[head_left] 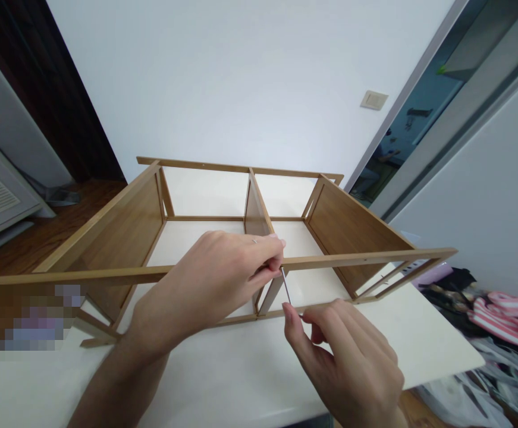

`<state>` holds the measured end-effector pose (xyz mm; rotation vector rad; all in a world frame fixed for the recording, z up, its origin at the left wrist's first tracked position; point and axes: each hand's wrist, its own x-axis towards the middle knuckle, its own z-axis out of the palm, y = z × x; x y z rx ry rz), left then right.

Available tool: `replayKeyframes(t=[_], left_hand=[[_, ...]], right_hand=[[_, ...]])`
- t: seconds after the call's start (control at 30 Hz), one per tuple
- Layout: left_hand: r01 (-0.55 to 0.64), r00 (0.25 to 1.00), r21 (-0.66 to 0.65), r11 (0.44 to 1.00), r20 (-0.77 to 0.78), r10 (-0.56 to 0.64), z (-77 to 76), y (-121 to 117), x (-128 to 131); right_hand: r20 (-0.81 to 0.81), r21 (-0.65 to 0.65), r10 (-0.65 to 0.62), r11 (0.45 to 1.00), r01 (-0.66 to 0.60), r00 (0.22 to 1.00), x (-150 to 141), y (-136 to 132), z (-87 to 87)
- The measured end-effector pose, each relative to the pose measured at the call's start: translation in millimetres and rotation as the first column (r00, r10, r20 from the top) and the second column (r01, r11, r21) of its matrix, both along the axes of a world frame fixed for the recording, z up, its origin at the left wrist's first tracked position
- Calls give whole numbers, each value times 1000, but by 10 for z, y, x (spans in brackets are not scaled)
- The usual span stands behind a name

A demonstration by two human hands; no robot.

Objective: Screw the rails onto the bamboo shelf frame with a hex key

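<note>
A brown wooden shelf frame (348, 260) lies on a white table (241, 368), with side panels and a middle divider (259, 205). My left hand (216, 273) reaches over the near rail, its fingers closed around the rail where the divider joins it. Just below those fingertips, the tip of a thin metal hex key (287, 287) meets the rail's front face. My right hand (345, 353) pinches the key's lower end between thumb and index finger. Left-hand fingers cover part of the joint, so any screw there is hidden.
A white wall with a light switch (374, 100) rises behind the frame. Clothes (504, 312) and plastic bags (473, 392) are heaped at the right, beside the table. A white louvred cabinet (0, 190) stands at the left on the wooden floor.
</note>
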<state>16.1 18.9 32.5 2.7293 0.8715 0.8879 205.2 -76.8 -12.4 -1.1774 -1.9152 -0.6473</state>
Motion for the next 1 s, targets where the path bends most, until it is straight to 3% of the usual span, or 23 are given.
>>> replayKeyframes(t=[0.17, 0.33, 0.5, 0.57, 0.63, 0.7, 0.83, 1.0], left_hand=[[1, 1000, 26, 1000, -1, -1, -1, -4, 4], [-6, 1000, 13, 1000, -7, 6, 11, -16, 13], [14, 999, 94, 995, -41, -10, -6, -16, 4], [44, 998, 145, 989, -55, -36, -18, -10, 0], [62, 997, 168, 984, -52, -54, -27, -3, -2], [66, 998, 172, 983, -31, -62, -31, 3, -3], [66, 998, 141, 988, -10, -65, -36, 15, -5], [59, 998, 115, 992, -2, -59, -47, 29, -5]], right_hand=[[35, 8, 47, 999, -48, 998, -22, 13, -13], [-177, -92, 10, 995, -26, 984, -146, -8, -77], [-575, -311, 12, 921, -233, 818, -262, -20, -91], [-675, -353, 10, 874, -335, 738, -269, -23, -89], [-708, -375, 19, 837, -399, 706, -249, -20, -86], [-681, -366, 55, 838, -404, 730, -212, -13, -83], [-517, -302, 108, 905, -299, 849, -129, -13, -70], [-380, -333, 165, 894, -301, 910, -22, -20, -80]])
